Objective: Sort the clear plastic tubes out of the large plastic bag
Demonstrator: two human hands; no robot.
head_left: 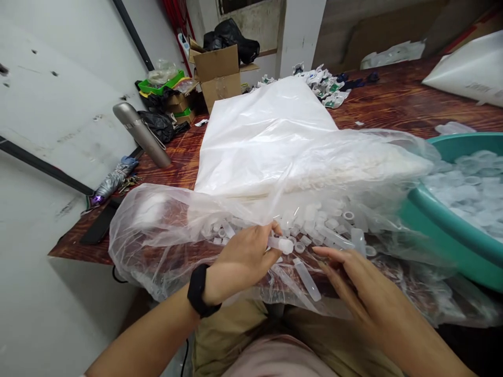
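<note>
Left hand pinching capped tube; right hand relaxed, seemingly empty; uncapped-looking tube between, near end slanting right

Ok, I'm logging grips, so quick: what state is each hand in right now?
Left hand: closed, holding a translucent tube.
Right hand: open, no object visible in its grasp.
</note>
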